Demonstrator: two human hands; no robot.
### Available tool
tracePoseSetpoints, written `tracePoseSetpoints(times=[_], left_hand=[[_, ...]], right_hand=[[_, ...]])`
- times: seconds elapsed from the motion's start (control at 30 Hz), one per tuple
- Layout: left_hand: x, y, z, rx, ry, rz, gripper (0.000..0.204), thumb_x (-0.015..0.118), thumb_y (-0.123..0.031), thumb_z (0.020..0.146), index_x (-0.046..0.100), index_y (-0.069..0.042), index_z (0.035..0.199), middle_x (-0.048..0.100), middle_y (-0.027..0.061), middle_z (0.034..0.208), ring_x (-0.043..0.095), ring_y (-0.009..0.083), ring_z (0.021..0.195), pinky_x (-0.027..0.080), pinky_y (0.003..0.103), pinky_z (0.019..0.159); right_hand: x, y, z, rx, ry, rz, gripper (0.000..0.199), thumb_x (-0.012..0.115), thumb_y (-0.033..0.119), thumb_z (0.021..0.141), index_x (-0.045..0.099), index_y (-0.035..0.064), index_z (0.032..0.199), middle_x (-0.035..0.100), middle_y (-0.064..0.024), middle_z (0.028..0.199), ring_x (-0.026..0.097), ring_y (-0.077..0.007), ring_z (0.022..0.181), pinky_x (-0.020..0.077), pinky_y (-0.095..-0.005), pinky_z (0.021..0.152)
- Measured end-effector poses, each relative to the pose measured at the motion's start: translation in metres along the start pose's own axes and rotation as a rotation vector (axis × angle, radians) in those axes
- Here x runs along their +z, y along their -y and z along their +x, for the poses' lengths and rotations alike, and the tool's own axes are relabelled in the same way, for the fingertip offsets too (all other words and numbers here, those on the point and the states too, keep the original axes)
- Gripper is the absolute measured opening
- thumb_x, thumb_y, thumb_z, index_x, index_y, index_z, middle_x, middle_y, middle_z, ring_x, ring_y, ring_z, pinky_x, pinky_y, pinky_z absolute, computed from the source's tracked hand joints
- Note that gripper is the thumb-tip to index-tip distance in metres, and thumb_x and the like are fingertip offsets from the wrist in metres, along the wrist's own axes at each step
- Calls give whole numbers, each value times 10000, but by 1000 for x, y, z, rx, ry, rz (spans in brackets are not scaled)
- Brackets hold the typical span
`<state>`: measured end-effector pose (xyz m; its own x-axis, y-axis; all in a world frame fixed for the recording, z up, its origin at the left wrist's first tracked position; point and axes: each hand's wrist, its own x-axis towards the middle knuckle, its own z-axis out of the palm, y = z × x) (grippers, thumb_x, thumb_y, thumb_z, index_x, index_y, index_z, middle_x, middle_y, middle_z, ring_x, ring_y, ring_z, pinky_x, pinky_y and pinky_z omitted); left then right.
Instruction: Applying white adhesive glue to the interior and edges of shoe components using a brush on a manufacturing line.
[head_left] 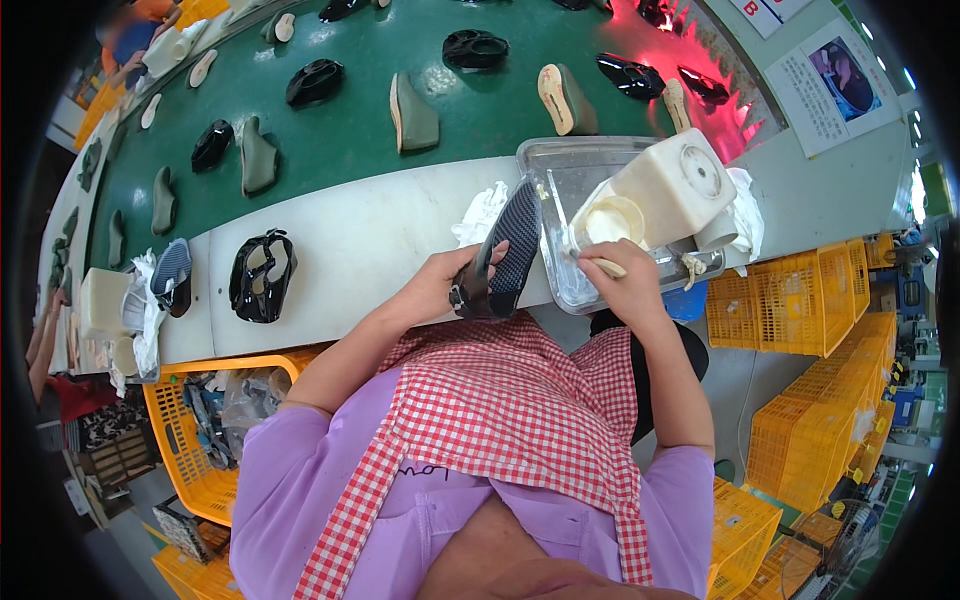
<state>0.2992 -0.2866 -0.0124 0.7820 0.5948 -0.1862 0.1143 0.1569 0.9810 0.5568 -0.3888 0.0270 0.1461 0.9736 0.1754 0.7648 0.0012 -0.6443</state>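
My left hand (452, 282) is wrapped round a glossy black sandal upper (515, 240), tilted on its side with its dark, textured underside toward the right. In my right hand (632, 285) is a brush (608, 267) with a pale wooden handle. Its tip points at the near left part of a clear plastic tray (575, 155). A cut-open white plastic jug (672, 182) lies tilted in that tray, and cream-coloured liquid (608, 222) shows at its mouth. Crumpled white cloth (482, 210) lies just behind the sandal upper.
Beyond the white worktop (360, 240) runs a green conveyor belt (365, 130) with wedge soles (412, 115) and black uppers (315, 82). Another black upper (240, 285) sits left. Yellow crates (785, 300) stand right and one (205, 490) left. A co-worker's arm shows at far left.
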Motion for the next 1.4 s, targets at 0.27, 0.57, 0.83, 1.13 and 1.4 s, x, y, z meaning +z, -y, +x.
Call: tracePoseSetpoints(times=[0.27,0.57,0.83,1.13,1.4], left_hand=[[-2,1,-3,-81,16,-92,443,568,-269,953,503,-48,1332,600,52,1147,575,82,840,502,248,751],[-6,-5,0,-135,25,-142,410,556,-327,948,597,39,1129,515,86,1332,621,183,838,515,303,786],[-3,0,4,-124,155,-140,412,581,-298,938,568,20,1200,512,75,1350,590,132,916,519,289,789],[-9,-1,4,-114,81,-106,430,576,-315,940,563,19,1209,541,99,1299,599,153,897,520,295,778],[-1,-8,8,-13,42,-93,384,550,-284,955,596,53,1131,514,132,1334,617,192,881,519,315,774]], right_hand=[[41,-1,9,-282,-72,-436,84,665,141,770,639,61,767,605,-105,662,594,-282,674,490,-392,624],[-2,19,-8,319,-237,554,93,670,89,838,690,15,891,674,-48,794,628,-122,738,477,-227,673],[-1,36,-2,171,-336,600,113,667,13,829,682,3,941,663,-12,865,590,-58,773,462,-195,698],[13,22,-30,273,-194,561,111,671,49,832,679,-4,929,675,-29,838,598,-72,753,470,-211,684],[23,25,-30,148,-305,504,111,654,37,844,661,-10,945,668,-49,825,621,-96,743,482,-221,677]])
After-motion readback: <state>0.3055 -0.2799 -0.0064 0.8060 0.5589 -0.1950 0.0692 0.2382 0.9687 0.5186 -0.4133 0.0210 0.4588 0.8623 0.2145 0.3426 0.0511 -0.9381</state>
